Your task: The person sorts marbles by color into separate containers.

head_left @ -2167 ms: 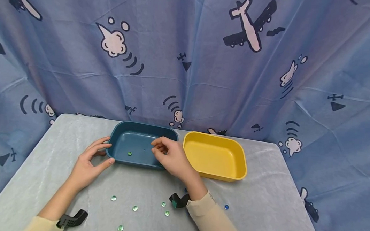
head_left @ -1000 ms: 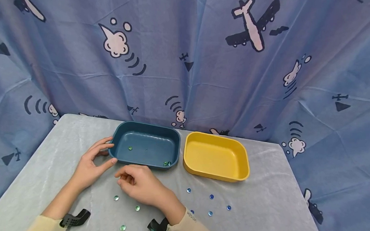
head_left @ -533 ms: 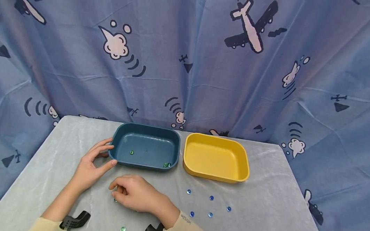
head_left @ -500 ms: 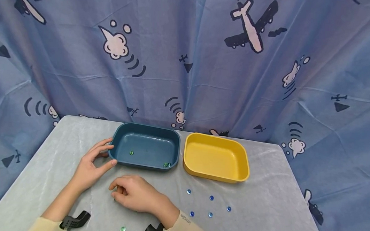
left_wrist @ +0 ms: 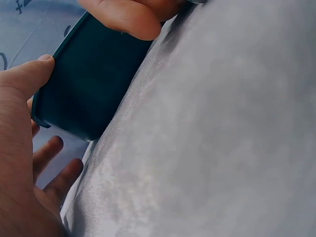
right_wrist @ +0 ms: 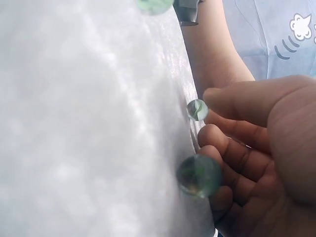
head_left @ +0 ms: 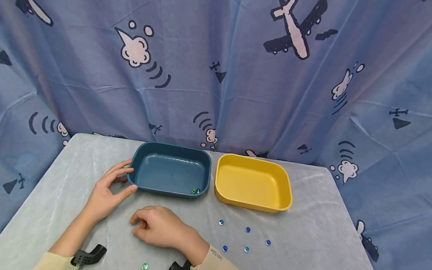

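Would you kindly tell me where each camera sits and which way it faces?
Head: on the head, facing forward and down at the teal tray and the yellow tray; left hand, right hand show.
Left wrist: worn there, facing the teal tray's outer wall; left hand, part of right hand show.
Right wrist: worn there, facing green marbles; right hand, left forearm show.
Head and left wrist share the teal tray.

A person's right hand (right_wrist: 294, 153), fingers curled, thumb tip just beside a small clear green-swirled glass marble (right_wrist: 197, 110); nearer, a darker green glass marble (right_wrist: 199, 176); pale grey cloth (right_wrist: 84, 123) at left.
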Tool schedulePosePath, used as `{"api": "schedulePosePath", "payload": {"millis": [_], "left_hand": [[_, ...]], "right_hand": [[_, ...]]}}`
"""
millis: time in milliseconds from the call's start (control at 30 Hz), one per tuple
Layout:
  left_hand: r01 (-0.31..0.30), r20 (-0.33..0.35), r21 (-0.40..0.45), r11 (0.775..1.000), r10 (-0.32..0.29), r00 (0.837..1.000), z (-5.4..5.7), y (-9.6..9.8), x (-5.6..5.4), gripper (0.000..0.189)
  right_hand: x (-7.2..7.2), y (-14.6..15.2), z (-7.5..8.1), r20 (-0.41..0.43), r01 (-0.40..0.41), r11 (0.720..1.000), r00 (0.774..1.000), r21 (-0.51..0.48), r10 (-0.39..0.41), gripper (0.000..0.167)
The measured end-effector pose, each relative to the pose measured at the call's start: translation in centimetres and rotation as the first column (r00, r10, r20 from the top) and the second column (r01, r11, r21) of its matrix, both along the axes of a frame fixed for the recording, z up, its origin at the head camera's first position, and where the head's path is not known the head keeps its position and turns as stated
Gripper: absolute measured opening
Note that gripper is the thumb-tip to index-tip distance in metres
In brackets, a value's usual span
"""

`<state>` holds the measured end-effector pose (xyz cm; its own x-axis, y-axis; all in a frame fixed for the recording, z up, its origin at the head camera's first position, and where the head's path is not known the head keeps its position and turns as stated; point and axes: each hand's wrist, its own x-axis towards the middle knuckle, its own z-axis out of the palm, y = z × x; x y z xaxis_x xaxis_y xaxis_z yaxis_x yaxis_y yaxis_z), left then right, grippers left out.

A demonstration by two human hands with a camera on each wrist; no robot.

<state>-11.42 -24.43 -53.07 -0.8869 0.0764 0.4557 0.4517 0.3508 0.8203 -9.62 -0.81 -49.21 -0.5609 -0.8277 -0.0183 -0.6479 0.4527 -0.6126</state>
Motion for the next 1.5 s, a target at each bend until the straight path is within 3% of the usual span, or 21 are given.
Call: {"api": "schedulePosePath", "payload": {"millis": [367,900,1500], "left_hand": [[-0.005,0.005,-0.013,1.000,0.005,1.000,-0.05,-0.03,-0.10,0.055],[-0.010,0.011,-0.017,1.000,0.010,1.000,-0.04,0.04,-0.09,0.054],[-0.016,-0.018,-0.006,1.000,0.016,1.000,0.32,0.22,0.18,0.055]], "right_hand": [[0.12,0.06,0.10,-0.006,-0.044,0.999,0.999,0.027,0.044,0.016],[0.12,0.26,0.04,-0.080,-0.087,0.994,0.993,0.060,0.092,0.008],[0.07,0.37,0.45,-0.033,-0.072,0.997,0.997,0.007,0.073,0.008]]}}
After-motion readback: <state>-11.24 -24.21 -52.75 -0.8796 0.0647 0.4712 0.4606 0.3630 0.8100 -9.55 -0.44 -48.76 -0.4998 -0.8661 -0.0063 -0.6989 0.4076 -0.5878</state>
